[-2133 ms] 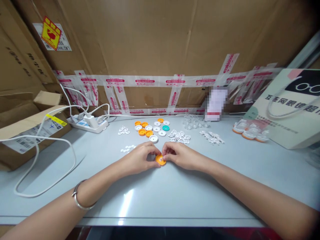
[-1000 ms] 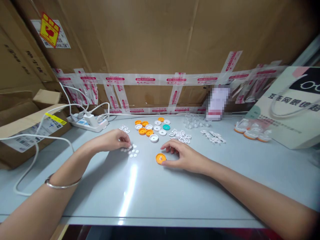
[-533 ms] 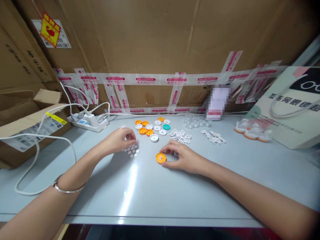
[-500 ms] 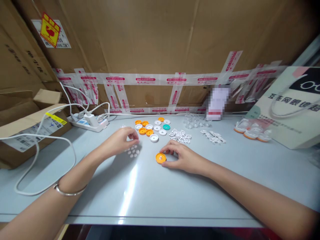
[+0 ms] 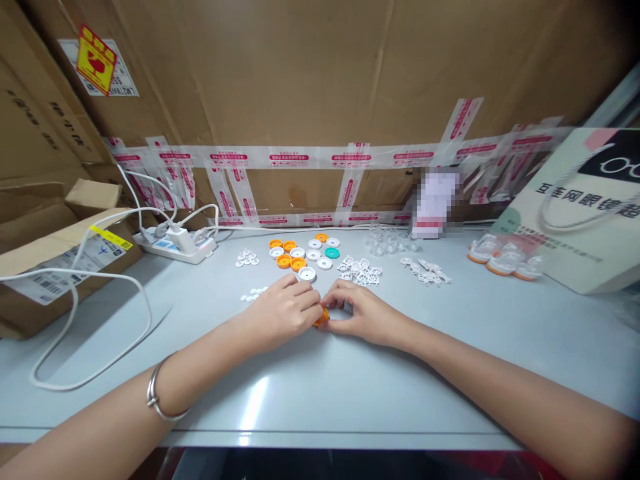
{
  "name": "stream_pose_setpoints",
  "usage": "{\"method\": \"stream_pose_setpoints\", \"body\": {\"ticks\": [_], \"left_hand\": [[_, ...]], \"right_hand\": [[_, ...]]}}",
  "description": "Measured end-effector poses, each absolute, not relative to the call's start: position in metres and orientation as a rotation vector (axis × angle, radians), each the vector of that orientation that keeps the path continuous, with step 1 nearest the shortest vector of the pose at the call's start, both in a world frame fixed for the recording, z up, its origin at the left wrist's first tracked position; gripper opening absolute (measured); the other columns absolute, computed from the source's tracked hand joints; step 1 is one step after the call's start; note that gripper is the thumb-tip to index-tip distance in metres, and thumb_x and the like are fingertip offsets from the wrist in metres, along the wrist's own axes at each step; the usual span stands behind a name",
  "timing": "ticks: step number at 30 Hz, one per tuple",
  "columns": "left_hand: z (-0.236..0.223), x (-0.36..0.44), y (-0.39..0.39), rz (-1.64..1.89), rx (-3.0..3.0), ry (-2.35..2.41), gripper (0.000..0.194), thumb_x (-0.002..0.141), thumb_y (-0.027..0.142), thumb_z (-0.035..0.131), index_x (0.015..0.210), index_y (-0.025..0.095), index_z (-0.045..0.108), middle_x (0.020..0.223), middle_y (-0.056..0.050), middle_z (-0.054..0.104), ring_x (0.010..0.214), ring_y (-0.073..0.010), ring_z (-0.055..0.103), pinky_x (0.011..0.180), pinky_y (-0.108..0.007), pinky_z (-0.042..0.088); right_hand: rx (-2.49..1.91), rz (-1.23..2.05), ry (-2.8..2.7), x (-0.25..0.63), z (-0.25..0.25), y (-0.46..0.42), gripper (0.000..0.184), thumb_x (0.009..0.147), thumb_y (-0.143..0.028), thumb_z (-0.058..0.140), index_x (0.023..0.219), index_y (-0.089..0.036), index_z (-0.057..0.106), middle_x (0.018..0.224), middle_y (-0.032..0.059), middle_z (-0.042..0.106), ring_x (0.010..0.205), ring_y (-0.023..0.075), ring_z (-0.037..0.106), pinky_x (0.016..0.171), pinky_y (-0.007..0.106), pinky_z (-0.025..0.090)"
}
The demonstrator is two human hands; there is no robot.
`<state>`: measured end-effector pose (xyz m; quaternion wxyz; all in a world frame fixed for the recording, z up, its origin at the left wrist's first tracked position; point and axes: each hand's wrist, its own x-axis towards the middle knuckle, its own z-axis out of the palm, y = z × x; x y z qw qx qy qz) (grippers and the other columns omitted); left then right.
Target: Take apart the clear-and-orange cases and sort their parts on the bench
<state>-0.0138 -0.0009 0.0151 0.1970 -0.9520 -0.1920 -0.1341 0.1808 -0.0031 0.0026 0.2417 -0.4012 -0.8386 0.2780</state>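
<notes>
On the grey table my right hand [image 5: 364, 315] grips the edge of a shallow orange round plastic base [image 5: 323, 317] between thumb and fingers. My left hand [image 5: 286, 308] reaches over that base from the left with fingertips pinched together. Whatever sits between those fingertips is hidden, as is most of the base's top. Small white discs [image 5: 254, 293] lie behind my left wrist, with another group of small white pieces [image 5: 247, 257] farther back. Beyond my hands are orange round bases [image 5: 284, 261], white ones [image 5: 307, 274] and a teal one [image 5: 333, 253].
White openwork pieces [image 5: 360, 272] and small white parts [image 5: 426, 272] lie right of the bases, near clear plastic domes [image 5: 387, 241]. Clear-topped orange units [image 5: 504, 259] stand by a paper bag [image 5: 575, 220]. A power strip [image 5: 177, 248], looping white cable [image 5: 90, 388] and open carton [image 5: 60, 260] occupy the left.
My left hand has moved right and toward me, from above the small white discs to the orange base, covering its top. My right hand keeps its grip in about the same place.
</notes>
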Motion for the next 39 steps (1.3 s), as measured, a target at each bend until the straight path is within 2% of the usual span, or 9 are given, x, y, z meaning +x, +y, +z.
{"method": "stream_pose_setpoints", "body": {"ticks": [6,11,21,27,32,36,39], "left_hand": [[0.020,-0.011,-0.006,-0.391,-2.542,-0.387,0.021,0.085,0.008,0.043,0.069,0.014,0.056,0.071,-0.002,0.058,0.068,-0.0144,0.047,0.060,-0.030,0.028],[0.016,-0.007,-0.009,-0.429,-2.433,-0.338,0.020,0.081,0.007,0.047,0.063,0.013,0.053,0.063,-0.002,0.054,0.061,-0.0140,0.045,0.056,-0.031,0.026],[0.014,-0.010,-0.005,-0.355,-2.479,-0.365,0.019,0.083,0.007,0.044,0.068,0.013,0.054,0.068,-0.003,0.056,0.065,-0.0150,0.047,0.059,-0.031,0.030],[0.017,-0.015,0.005,-0.522,-2.685,-0.638,0.018,0.086,0.018,0.044,0.074,0.015,0.057,0.073,-0.003,0.061,0.071,-0.0135,0.052,0.062,-0.027,0.034],[0.040,-0.066,0.029,-0.598,-2.670,-1.006,0.014,0.079,0.018,0.046,0.079,0.017,0.060,0.079,-0.003,0.065,0.077,-0.0152,0.057,0.070,-0.026,0.038],[0.050,-0.115,0.053,-0.230,-2.573,-1.493,0.016,0.072,0.024,0.048,0.074,0.018,0.062,0.076,-0.003,0.065,0.071,-0.0170,0.057,0.065,-0.025,0.040],[0.046,-0.129,0.062,-0.033,-2.542,-1.690,0.017,0.069,0.025,0.047,0.071,0.018,0.063,0.075,-0.003,0.066,0.067,-0.0171,0.058,0.060,-0.024,0.039]], "right_hand": [[-1.086,0.740,-2.288,0.180,0.002,-0.002,0.015,0.068,-0.029,0.065,0.078,-0.018,0.062,0.077,0.0014,0.053,0.073,0.0132,0.051,0.067,0.025,0.042],[-1.081,0.701,-2.282,0.180,-0.002,0.000,0.009,0.068,-0.020,0.063,0.076,-0.017,0.061,0.074,0.0006,0.052,0.072,0.0126,0.051,0.066,0.024,0.041],[-1.093,0.674,-2.247,0.177,-0.004,-0.003,0.010,0.068,-0.021,0.063,0.076,-0.017,0.061,0.073,0.0008,0.053,0.070,0.0126,0.050,0.065,0.024,0.041],[-1.133,0.705,-2.231,0.176,-0.002,-0.005,0.015,0.068,-0.029,0.064,0.079,-0.018,0.063,0.076,0.0016,0.055,0.073,0.0139,0.052,0.068,0.026,0.041],[-1.168,0.742,-2.221,0.177,0.001,-0.007,0.016,0.068,-0.028,0.064,0.081,-0.019,0.063,0.080,0.0027,0.056,0.076,0.0148,0.052,0.071,0.028,0.042],[-1.173,0.761,-2.221,0.177,0.001,-0.007,0.016,0.068,-0.028,0.064,0.082,-0.019,0.063,0.082,0.0025,0.056,0.077,0.0146,0.052,0.072,0.028,0.042],[-1.192,0.768,-2.221,0.177,0.001,-0.007,0.017,0.069,-0.029,0.063,0.082,-0.019,0.063,0.082,0.0024,0.055,0.078,0.0145,0.052,0.072,0.028,0.042]]}}
